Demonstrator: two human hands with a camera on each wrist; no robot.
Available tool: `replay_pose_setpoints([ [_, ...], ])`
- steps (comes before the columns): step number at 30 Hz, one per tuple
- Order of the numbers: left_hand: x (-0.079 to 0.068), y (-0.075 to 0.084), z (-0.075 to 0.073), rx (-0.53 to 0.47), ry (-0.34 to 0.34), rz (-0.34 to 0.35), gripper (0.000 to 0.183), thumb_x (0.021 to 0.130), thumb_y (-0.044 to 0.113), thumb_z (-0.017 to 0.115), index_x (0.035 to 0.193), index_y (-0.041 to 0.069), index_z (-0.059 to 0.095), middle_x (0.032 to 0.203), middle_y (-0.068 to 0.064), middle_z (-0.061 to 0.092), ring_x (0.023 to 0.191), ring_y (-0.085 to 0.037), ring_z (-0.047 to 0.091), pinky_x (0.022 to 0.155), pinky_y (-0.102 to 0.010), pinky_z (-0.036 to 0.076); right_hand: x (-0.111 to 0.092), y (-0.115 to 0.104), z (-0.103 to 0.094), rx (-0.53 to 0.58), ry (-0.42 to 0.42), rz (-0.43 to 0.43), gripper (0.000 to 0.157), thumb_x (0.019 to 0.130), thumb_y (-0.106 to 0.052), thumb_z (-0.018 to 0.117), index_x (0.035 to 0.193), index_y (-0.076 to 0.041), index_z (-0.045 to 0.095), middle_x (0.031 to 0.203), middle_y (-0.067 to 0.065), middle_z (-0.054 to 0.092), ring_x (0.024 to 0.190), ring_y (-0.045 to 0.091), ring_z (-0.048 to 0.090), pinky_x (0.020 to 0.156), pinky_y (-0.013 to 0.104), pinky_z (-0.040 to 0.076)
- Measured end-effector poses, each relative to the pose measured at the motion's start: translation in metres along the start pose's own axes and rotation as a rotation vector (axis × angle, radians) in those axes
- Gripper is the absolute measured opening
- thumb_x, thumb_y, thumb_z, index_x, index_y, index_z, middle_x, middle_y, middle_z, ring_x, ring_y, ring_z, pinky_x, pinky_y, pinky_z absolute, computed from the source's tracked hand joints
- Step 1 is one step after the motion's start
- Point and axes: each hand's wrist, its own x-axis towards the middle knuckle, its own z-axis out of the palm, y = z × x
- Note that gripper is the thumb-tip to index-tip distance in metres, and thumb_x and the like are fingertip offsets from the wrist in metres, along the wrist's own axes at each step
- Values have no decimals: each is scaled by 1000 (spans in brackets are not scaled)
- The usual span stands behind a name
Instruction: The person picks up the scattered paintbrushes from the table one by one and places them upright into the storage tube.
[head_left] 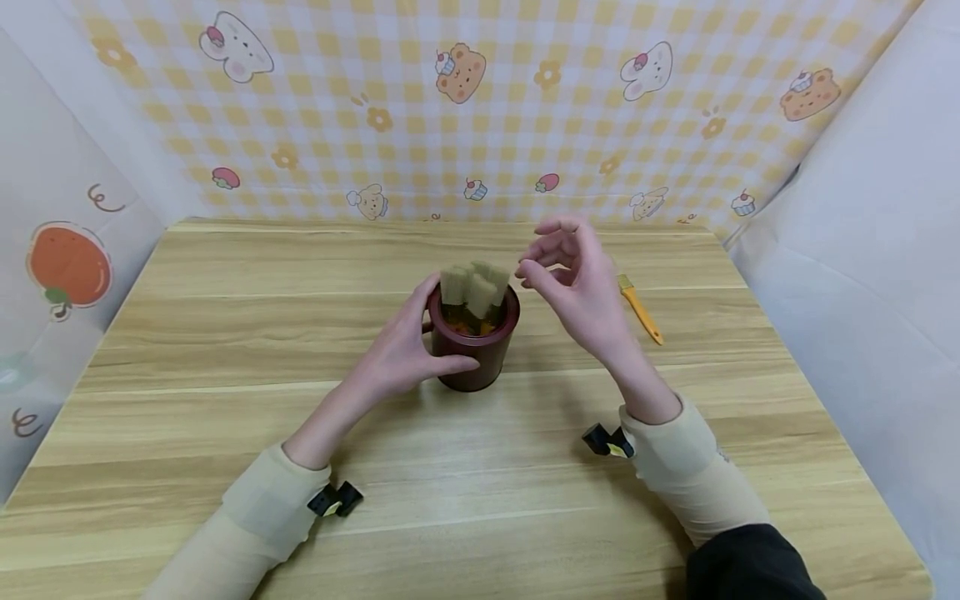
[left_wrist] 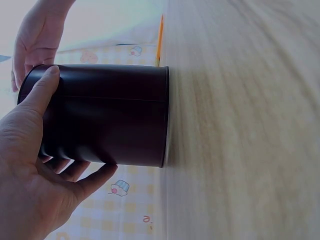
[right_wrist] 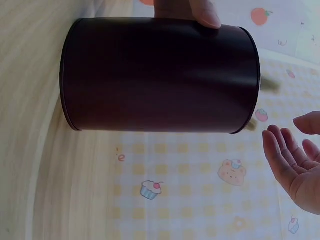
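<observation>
A dark maroon cylindrical cup (head_left: 492, 354) stands upright in the middle of the wooden table. Several brushes (head_left: 480, 293) are inside it, their pale bristle ends sticking up above the rim; their lower parts are hidden by the cup wall. My left hand (head_left: 397, 350) holds the cup from the left, thumb across the near side and fingers round the far side. To the right of the cup's top, my right hand (head_left: 576, 287) hovers with loosely bent fingers, apart from the cup. Nothing shows between those fingers in the right wrist view.
A small brush with an orange handle (head_left: 643, 315) and pale bristles lies on the table (head_left: 225, 350) to the right, beyond my right hand. A yellow checked cloth (head_left: 510, 125) hangs behind the table. White sheets (head_left: 870, 217) hang at both sides.
</observation>
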Motion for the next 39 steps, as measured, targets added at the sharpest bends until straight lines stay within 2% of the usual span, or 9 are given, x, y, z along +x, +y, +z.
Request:
replay_pose_setpoints([
  [9, -1, 0, 1, 10, -2, -5, 119, 75, 36, 94, 165, 24, 17, 166, -5, 33, 149, -27, 42, 116, -49, 49, 11, 8, -16, 11, 70, -1, 33, 97, 2, 64, 128, 0, 52, 94, -1, 67, 83, 21, 72, 73, 28, 65],
  [12, -1, 1, 0, 9, -3, -7, 119, 75, 35, 94, 165, 23, 17, 166, -6, 33, 148, -28, 43, 116, -49, 49, 17, 15, -27, -21, 106, 8, 32, 96, 2, 64, 127, -2, 53, 92, -3, 67, 80, 17, 72, 73, 29, 65],
  [16, -1, 1, 0, 5, -2, -7, 119, 75, 35, 94, 165, 23, 17, 166, -6, 34, 148, -28, 44, 116, -50, 48, 25, 27, -45, -109, 144, 59, 33, 98, -1, 63, 129, -6, 53, 91, -5, 66, 80, 15, 70, 72, 23, 63],
  [21, -1, 1, 0, 4, -3, -7, 120, 74, 36, 94, 165, 25, 17, 166, -6, 33, 146, -30, 46, 116, -50, 49, 30, 42, -69, -305, 159, 130, 36, 99, -7, 62, 134, -6, 53, 96, 0, 67, 83, 16, 69, 72, 15, 58],
  [23, -1, 0, 0, 5, -2, -5, 120, 74, 36, 94, 165, 26, 17, 166, -5, 34, 146, -30, 47, 116, -51, 49, 31, 48, -78, -397, 140, 170, 39, 100, -11, 62, 137, -7, 52, 101, 7, 69, 87, 18, 69, 74, 16, 56],
  [26, -1, 0, 0, 8, -1, -2, 120, 74, 36, 94, 165, 26, 17, 166, -5, 34, 145, -31, 48, 116, -51, 49, 31, 56, -90, -494, 82, 249, 44, 101, -15, 60, 143, -7, 49, 111, 16, 69, 97, 27, 68, 80, 29, 56],
  [30, -2, 0, -1, 8, -2, -6, 120, 74, 36, 94, 165, 25, 16, 166, -6, 32, 144, -34, 49, 116, -52, 49, 31, 70, -102, -556, -30, 362, 54, 102, -18, 60, 151, -6, 41, 122, 24, 66, 110, 39, 67, 86, 44, 56],
  [36, -2, 0, 0, 0, -3, -6, 120, 74, 34, 95, 165, 24, 16, 166, -6, 32, 144, -33, 48, 115, -51, 49, 33, 94, -111, -572, -113, 460, 59, 103, -19, 62, 155, -5, 36, 124, 26, 66, 105, 38, 67, 74, 31, 55],
  [39, -1, 0, 0, -13, -2, 4, 120, 74, 34, 95, 165, 23, 17, 166, -5, 32, 146, -30, 46, 116, -50, 48, 32, 103, -114, -596, -136, 503, 63, 103, -22, 61, 156, -4, 34, 125, 27, 65, 103, 39, 65, 77, 37, 56],
])
